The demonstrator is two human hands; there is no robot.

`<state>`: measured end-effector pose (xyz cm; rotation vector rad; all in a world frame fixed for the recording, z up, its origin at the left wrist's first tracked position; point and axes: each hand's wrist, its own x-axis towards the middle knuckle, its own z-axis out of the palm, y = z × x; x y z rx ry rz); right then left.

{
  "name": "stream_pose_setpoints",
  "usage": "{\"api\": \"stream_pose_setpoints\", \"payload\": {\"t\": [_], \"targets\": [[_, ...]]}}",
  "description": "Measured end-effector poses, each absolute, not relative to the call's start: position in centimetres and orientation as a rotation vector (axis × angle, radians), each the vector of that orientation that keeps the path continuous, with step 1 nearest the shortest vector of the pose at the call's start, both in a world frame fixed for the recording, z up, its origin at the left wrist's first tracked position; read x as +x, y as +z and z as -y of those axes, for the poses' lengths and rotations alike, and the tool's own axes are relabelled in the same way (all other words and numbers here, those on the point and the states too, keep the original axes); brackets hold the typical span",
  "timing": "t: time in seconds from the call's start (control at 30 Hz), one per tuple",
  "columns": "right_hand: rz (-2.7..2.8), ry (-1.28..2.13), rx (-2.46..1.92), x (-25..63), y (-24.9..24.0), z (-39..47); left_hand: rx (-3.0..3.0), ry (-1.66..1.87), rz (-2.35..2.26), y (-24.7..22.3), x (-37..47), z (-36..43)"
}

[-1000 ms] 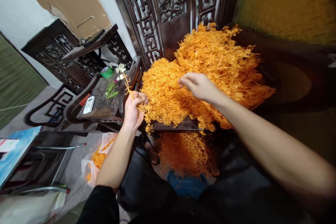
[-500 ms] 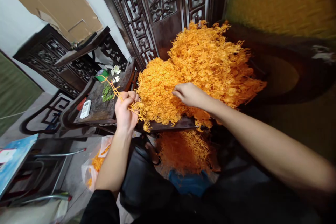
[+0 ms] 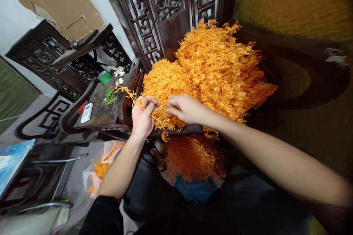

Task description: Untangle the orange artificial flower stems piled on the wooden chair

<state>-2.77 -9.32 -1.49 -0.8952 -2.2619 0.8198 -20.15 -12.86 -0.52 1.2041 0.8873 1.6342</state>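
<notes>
A large heap of orange, branching plastic-looking plant sprigs [image 3: 220, 69] lies on a dark wooden seat. My left hand [image 3: 142, 119] is closed around an orange branched sprig [image 3: 126, 91]; one end sticks out past the knuckles at upper left, the other hangs below the fingers with a small claw-like tip. Close beside it, my right hand [image 3: 186, 108] is over the heap's front left part, thumb and fingers curled toward the left hand. Whether something small sits between its fingertips cannot be made out.
At left, a dark wooden chair seat [image 3: 96, 115] bears a white device [image 3: 87, 112], green tape [image 3: 104, 76], green stems [image 3: 110, 96] and white flowers [image 3: 119, 71]. Below are a plastic bag [image 3: 92, 176] with orange pieces, more orange strands [image 3: 187, 158] and a blue container [image 3: 197, 190].
My right hand has moved left, off the middle of the heap, toward my left hand. My left hand, still on the sprig, has shifted slightly right and turned.
</notes>
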Motion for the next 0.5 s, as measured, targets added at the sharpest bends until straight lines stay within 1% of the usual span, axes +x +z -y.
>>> {"api": "stream_pose_setpoints", "payload": {"t": [0.07,0.1,0.17,0.23,0.37,0.43,0.5], "targets": [[2.408,0.529,-1.015,-2.8,-2.6,9.1,1.132,1.738,-0.864,-0.1,-21.1,12.1],[2.468,0.438,-1.111,-2.7,-3.2,9.0,1.091,1.803,-0.846,0.2,-21.9,11.7],[2.52,0.364,-1.31,-2.2,-4.3,8.4,1.002,1.91,-0.813,1.0,-23.5,11.1],[2.464,0.403,-1.426,-1.6,-4.7,7.6,0.918,1.856,-0.807,1.6,-24.7,11.1],[2.225,0.599,-1.485,0.1,-3.2,6.5,0.891,1.448,-0.797,1.5,-24.9,11.9],[2.105,0.711,-1.44,0.5,-2.1,6.6,0.919,1.37,-0.775,1.1,-24.4,12.1],[2.017,0.798,-1.293,0.4,-1.2,7.2,0.926,1.341,-0.758,0.8,-24.0,12.1]]}}
